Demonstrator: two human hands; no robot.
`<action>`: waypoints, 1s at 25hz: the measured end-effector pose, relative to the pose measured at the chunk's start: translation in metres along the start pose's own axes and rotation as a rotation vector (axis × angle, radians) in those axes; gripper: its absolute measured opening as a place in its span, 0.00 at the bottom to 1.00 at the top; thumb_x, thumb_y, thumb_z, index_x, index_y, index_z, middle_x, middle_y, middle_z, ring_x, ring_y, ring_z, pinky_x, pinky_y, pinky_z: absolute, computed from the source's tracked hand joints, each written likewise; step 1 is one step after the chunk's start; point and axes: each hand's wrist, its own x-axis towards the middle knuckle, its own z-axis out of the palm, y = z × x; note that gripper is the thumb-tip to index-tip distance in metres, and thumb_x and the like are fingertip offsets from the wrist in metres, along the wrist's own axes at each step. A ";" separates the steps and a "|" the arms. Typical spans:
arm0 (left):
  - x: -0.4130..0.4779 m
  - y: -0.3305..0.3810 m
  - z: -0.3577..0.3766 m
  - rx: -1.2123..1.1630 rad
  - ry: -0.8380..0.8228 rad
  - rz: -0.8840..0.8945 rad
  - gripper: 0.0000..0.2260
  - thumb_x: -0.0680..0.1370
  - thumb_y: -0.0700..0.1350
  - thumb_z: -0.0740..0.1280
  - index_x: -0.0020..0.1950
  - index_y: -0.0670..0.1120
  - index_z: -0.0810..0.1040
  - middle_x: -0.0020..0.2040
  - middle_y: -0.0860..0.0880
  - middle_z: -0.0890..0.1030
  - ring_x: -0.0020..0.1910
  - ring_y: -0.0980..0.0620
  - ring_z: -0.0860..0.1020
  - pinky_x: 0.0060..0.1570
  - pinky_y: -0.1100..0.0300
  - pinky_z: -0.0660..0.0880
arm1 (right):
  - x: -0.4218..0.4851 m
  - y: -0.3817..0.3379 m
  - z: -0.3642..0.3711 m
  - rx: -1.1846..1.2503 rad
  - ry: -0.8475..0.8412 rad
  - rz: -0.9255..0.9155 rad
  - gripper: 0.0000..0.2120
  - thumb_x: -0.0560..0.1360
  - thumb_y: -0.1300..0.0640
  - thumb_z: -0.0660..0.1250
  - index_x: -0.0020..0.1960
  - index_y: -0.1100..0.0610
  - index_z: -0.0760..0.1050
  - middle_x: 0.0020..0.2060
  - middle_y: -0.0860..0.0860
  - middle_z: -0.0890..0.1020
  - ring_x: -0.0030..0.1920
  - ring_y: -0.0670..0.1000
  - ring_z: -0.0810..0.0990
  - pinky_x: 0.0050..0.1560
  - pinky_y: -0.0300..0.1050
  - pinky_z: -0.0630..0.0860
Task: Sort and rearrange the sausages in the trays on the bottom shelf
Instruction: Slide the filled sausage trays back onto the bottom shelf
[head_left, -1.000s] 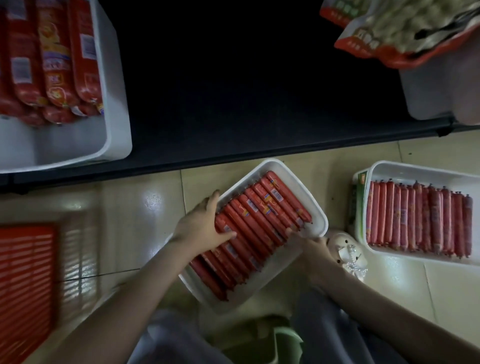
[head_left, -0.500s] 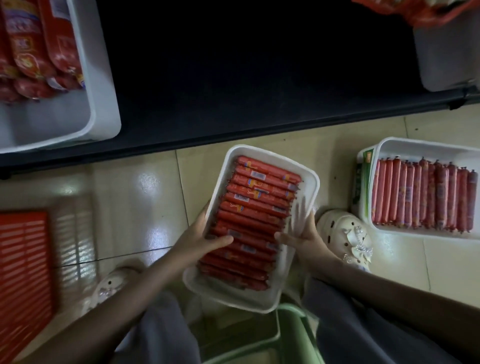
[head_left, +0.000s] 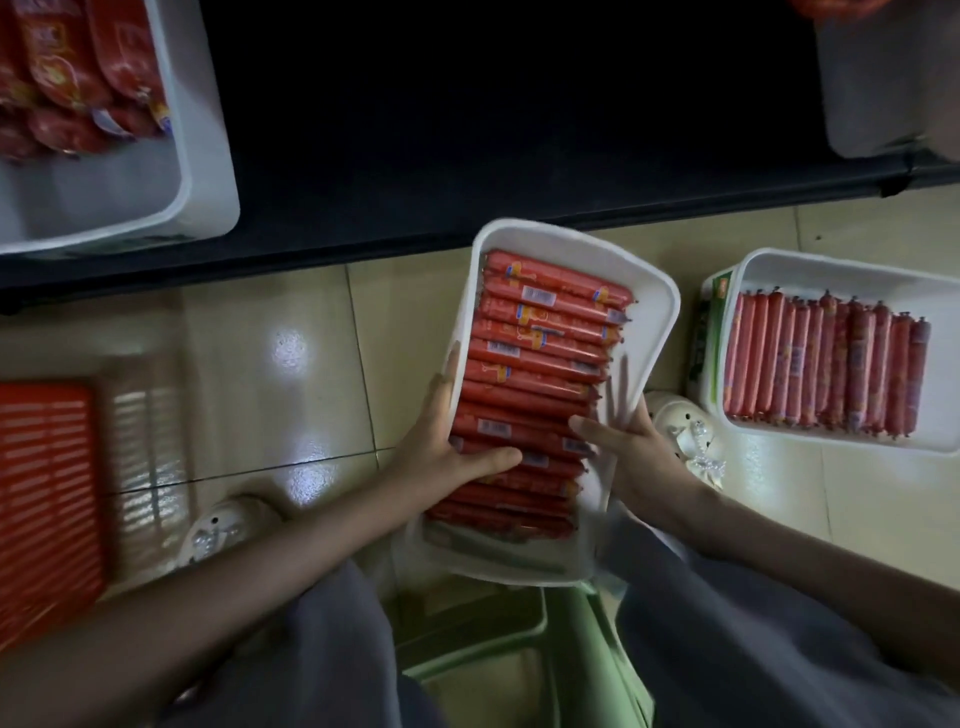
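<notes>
Floor (head_left: 260, 395): glossy beige tiles with patches of glare.
Shelf (head_left: 467, 156): black, dark inside; shelf tray (head_left: 202, 156) of red packs at its left.
Tray (head_left: 654, 312): white, held in front of the shelf edge; sausages (head_left: 540, 374) stacked crosswise in it.
Left hand (head_left: 447, 452): grips the left rim, thumb over the sausages.
Right hand (head_left: 634, 447): pinches the right rim, fingers blurred.
Floor tray (head_left: 841, 270): at right, holds a row of sausages.
Cut off: red crate (head_left: 47, 493) at left; blurred bin (head_left: 883, 78) top right.

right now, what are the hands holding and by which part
The white tray of sausages, by its two long sides: the left hand grips the left rim, the right hand the right rim, each thumb lying over the sausages.
</notes>
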 end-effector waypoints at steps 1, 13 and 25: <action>-0.005 0.012 0.002 -0.017 -0.003 0.010 0.46 0.67 0.51 0.78 0.77 0.55 0.53 0.68 0.50 0.73 0.65 0.55 0.74 0.64 0.50 0.73 | -0.010 -0.010 0.002 -0.017 -0.024 -0.004 0.26 0.70 0.71 0.65 0.65 0.54 0.67 0.56 0.58 0.81 0.57 0.59 0.80 0.51 0.50 0.79; -0.003 0.149 -0.048 -0.203 0.136 0.139 0.30 0.72 0.44 0.74 0.69 0.58 0.66 0.58 0.53 0.82 0.56 0.53 0.81 0.55 0.53 0.77 | 0.011 -0.137 0.069 -0.189 -0.189 -0.103 0.29 0.70 0.68 0.68 0.67 0.49 0.67 0.57 0.54 0.82 0.56 0.56 0.81 0.45 0.44 0.80; 0.027 0.140 -0.101 0.779 0.639 0.385 0.44 0.69 0.68 0.65 0.78 0.53 0.50 0.76 0.49 0.59 0.74 0.51 0.58 0.72 0.52 0.55 | 0.060 -0.161 0.119 -0.640 -0.289 -0.296 0.40 0.71 0.62 0.71 0.69 0.34 0.52 0.55 0.21 0.71 0.61 0.34 0.72 0.48 0.30 0.75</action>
